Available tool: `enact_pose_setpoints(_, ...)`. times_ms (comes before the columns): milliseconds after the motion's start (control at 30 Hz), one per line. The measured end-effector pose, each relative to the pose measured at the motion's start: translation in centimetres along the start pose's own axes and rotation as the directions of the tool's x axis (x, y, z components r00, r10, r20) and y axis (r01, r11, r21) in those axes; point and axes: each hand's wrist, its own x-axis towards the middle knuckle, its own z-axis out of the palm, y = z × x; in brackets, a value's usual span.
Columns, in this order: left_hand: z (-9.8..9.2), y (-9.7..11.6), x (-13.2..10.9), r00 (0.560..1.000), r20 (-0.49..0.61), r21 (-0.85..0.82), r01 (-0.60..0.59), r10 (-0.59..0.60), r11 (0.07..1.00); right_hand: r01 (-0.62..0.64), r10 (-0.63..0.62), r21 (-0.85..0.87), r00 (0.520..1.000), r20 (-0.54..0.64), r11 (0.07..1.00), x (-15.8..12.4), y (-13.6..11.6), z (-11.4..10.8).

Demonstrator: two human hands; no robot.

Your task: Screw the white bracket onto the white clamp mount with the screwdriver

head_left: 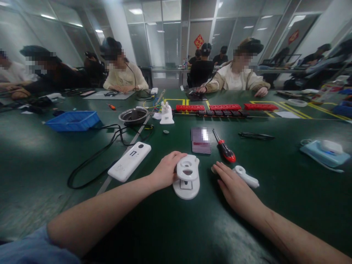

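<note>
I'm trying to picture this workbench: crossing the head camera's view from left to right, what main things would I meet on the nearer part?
Blue tray, white device marked 17, left hand, white plastic part, right hand, light-blue object.

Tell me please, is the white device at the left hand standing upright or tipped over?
Upright: the white device stands with its rounded base on the green table, the left hand at its side.
</note>
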Motion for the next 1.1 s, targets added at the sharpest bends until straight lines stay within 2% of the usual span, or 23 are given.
enact_pose_setpoints(133, -0.2, 0.1, 0.0, 1.000, 0.014, 0.008, 0.001, -0.001, 1.000, 0.021, -0.029, -0.093, 0.995, -0.094, 0.996, 0.4, 0.5, -0.1)
enact_pose_setpoints(300, -0.3, 0.3, -0.1, 1.000, 0.028, 0.011, 0.013, -0.014, 1.000, 0.057, -0.058, -0.176, 0.998, 0.004, 0.983, 0.9, 0.8, -0.3)
enact_pose_setpoints(567, -0.2, 0.2, -0.2, 1.000, 0.020, 0.035, -0.002, 0.002, 0.999, 0.031, -0.030, -0.230, 1.000, 0.007, 0.973, 1.5, 0.6, -0.5)
enact_pose_setpoints(833, -0.2, 0.3, -0.2, 1.000, 0.013, 0.039, -0.012, 0.012, 0.999, 0.001, -0.006, -0.214, 1.000, -0.020, 0.977, 1.7, 0.2, -1.1)
enact_pose_setpoints(967, 0.0, -0.1, -0.1, 1.000, 0.010, 0.027, -0.018, 0.017, 0.999, 0.049, -0.044, -0.187, 0.999, 0.032, 0.981, 1.0, -0.6, -1.3)
enact_pose_setpoints(1033, 0.0, -0.2, -0.1, 1.000, 0.014, 0.032, -0.016, 0.016, 0.999, 0.083, -0.074, -0.163, 0.995, 0.064, 0.983, 0.6, -0.8, -1.8)
enact_pose_setpoints(1100, -0.1, 0.0, -0.2, 1.000, 0.022, 0.040, -0.008, 0.007, 0.999, 0.028, -0.025, -0.121, 0.999, 0.029, 0.992, 0.4, -0.3, -2.8)
